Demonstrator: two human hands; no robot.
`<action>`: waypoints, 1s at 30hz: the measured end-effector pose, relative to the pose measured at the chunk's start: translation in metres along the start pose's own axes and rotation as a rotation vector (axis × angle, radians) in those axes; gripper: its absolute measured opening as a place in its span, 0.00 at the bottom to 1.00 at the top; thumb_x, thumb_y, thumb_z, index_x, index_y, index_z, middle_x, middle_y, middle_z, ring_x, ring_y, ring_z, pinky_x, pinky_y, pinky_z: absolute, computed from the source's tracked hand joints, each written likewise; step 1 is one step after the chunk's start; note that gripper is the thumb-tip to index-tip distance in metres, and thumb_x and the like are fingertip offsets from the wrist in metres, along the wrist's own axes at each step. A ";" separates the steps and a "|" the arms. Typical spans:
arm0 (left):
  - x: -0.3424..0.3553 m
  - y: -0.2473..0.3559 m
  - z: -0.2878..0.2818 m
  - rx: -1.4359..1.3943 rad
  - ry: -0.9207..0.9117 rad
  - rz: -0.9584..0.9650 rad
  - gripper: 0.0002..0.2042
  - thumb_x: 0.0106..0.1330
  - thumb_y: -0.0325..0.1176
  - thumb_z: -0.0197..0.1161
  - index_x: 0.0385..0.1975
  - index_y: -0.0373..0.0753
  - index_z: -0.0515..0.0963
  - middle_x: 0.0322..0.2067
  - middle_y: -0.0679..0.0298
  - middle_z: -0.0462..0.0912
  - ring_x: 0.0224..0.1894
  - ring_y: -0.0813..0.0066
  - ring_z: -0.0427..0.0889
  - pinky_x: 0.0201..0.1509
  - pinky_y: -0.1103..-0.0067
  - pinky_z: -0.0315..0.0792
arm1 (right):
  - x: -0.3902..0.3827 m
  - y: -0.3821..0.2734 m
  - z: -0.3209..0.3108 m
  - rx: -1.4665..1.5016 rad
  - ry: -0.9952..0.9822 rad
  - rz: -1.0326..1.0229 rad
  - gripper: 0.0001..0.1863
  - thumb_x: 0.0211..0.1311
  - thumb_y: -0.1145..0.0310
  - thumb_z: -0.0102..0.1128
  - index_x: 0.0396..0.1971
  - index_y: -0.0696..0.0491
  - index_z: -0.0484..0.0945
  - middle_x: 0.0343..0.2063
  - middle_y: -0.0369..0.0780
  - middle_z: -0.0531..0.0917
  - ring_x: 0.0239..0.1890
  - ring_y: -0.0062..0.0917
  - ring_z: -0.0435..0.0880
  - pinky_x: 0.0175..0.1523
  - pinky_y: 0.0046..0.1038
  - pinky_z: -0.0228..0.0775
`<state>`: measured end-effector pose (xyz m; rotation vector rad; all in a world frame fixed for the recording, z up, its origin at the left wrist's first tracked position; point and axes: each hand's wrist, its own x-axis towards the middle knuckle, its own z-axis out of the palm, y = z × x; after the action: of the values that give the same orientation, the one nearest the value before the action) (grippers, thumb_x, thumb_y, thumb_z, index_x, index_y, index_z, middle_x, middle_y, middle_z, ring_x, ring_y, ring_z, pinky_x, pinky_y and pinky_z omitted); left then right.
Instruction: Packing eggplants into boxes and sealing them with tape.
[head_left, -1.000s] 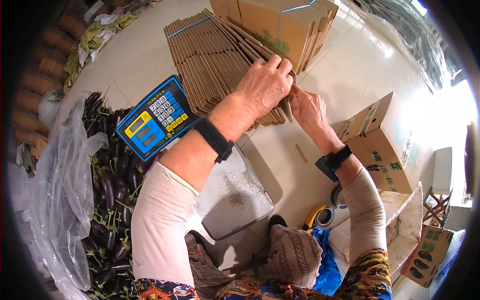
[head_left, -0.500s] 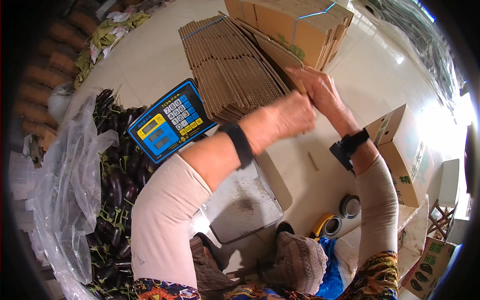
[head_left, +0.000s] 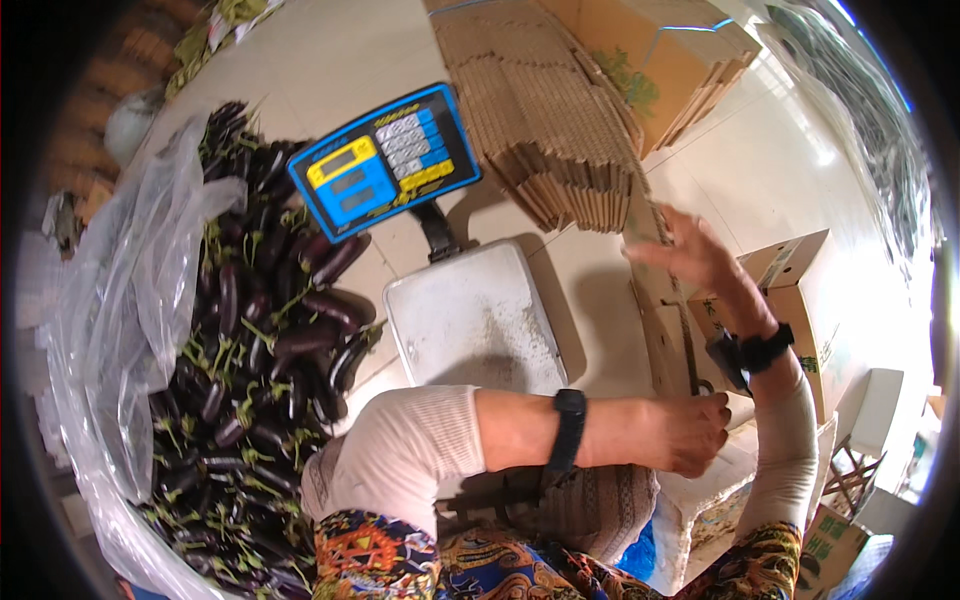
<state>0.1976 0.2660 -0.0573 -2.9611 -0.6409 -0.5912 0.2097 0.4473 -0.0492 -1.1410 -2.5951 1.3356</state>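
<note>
A flattened cardboard box point(head_left: 662, 345) stands on edge right of the scale plate. My left hand point(head_left: 690, 432) is closed on its near end, low in the view. My right hand point(head_left: 680, 250) has its fingers spread at the sheet's far part, beside the stack of folded cardboard point(head_left: 525, 130). A steel weighing plate point(head_left: 470, 310) sits in front of a blue and yellow scale display point(head_left: 385, 160), tilted up on a dark post. Many dark eggplants point(head_left: 280, 340) lie heaped to the left, partly edged by clear plastic point(head_left: 120, 320).
Another bundle of flat cardboard point(head_left: 700, 55) stands at the back. An open carton point(head_left: 810, 270), a white crate point(head_left: 690, 510) and a small folding-legged seat point(head_left: 870, 400) are on the right. Plastic sheeting point(head_left: 840, 110) lies at the far right.
A cardboard sheet has come away from the stack toward me. My left hand has moved down and right with it, my right hand slightly lower with fingers now spread.
</note>
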 end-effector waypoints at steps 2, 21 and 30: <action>0.014 0.020 -0.001 -0.117 0.104 -0.014 0.05 0.51 0.35 0.60 0.20 0.45 0.81 0.23 0.71 0.79 0.35 0.70 0.77 0.43 0.72 0.66 | -0.032 0.028 0.007 -0.354 0.092 -0.139 0.27 0.58 0.57 0.58 0.54 0.58 0.71 0.31 0.53 0.81 0.33 0.36 0.81 0.41 0.33 0.74; -0.192 0.093 -0.143 -0.750 0.115 -1.102 0.11 0.59 0.32 0.62 0.41 0.38 0.80 0.32 0.51 0.83 0.35 0.54 0.82 0.43 0.69 0.75 | -0.316 0.000 -0.015 -0.557 0.299 -0.019 0.22 0.63 0.74 0.56 0.58 0.59 0.69 0.51 0.47 0.73 0.53 0.34 0.68 0.57 0.35 0.62; -0.218 0.149 -0.190 -0.584 0.287 -1.053 0.16 0.63 0.37 0.60 0.46 0.36 0.76 0.31 0.56 0.84 0.33 0.65 0.82 0.39 0.71 0.74 | -0.284 -0.133 0.033 -0.364 0.196 -0.005 0.25 0.62 0.68 0.55 0.59 0.59 0.68 0.48 0.48 0.73 0.52 0.33 0.70 0.59 0.31 0.60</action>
<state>0.0075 0.0202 0.0397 -2.6118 -2.3193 -1.4057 0.3280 0.2029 0.1102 -1.2301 -2.7551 0.7198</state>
